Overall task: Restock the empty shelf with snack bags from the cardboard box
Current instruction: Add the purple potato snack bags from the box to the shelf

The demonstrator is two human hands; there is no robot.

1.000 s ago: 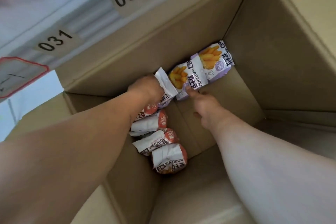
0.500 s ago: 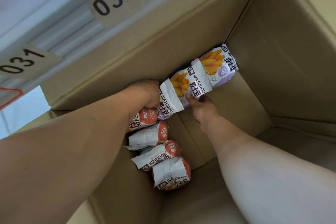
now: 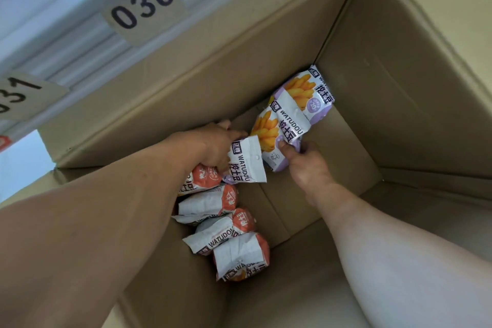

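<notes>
Right hand point(image 3: 306, 168) pinches purple bag point(image 3: 277, 136) (printed WATUDOU).

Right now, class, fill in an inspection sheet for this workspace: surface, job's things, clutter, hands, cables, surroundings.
Surface: cardboard box floor, partly bare.
Job's things: purple snack bags near the far corner; orange snack bags in a row along the left wall.
Clutter: nothing seen.
Hands: left hand grips a purple bag's white end; right hand pinches another purple bag.
Cables: nothing seen.
Surroundings: shelf labels 030 and 031 beyond the box.
</notes>
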